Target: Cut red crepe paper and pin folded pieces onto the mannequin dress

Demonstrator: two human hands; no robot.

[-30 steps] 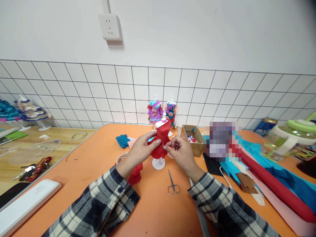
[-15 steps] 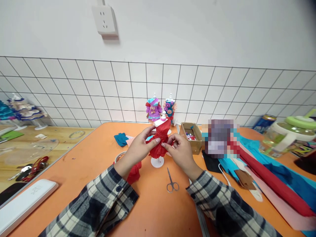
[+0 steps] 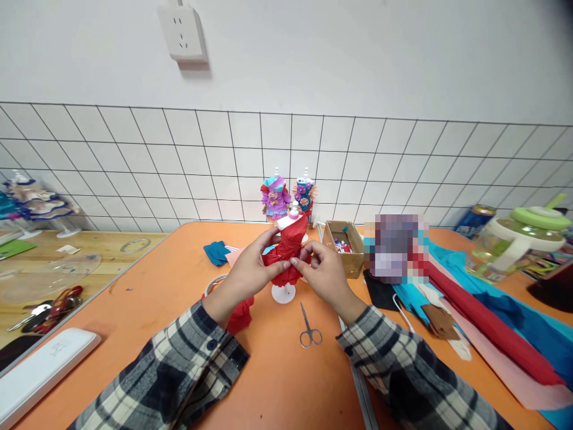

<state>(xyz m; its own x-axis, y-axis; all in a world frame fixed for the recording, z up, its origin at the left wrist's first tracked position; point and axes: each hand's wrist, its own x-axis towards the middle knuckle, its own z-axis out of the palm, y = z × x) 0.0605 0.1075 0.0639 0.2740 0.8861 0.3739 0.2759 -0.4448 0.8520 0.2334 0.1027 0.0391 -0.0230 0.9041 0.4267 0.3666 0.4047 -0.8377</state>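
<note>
A small white dress form (image 3: pixel 283 293) stands upright on its round base, dressed in a one-shouldered red dress (image 3: pixel 290 236) of gathered material. My left hand (image 3: pixel 253 263) wraps the dress from the left, its thumb pressed on the front at the waist. From the right, my right hand (image 3: pixel 323 272) pinches the red material at the front, thumb and forefinger together. Both thumb tips nearly meet there. On the orange table in front lie small scissors (image 3: pixel 310 329), their blades pointing toward the form. Beside my left wrist is crumpled red material (image 3: pixel 242 315), partly hidden by the arm.
Two dressed forms, one with a purple dress (image 3: pixel 276 200) and one with a teal dress (image 3: pixel 305 194), stand behind. A cardboard box (image 3: pixel 353 266) holds small bits. Coloured sheets (image 3: pixel 496 316), a jug (image 3: pixel 501 251) and a can (image 3: pixel 475 220) are at right; a white case (image 3: pixel 54 370) lies left.
My left thumb has slid slightly lower on the front of the dress, and both hands still hold it. The whole view has shifted a little; the scissors lie unmoved on the table.
</note>
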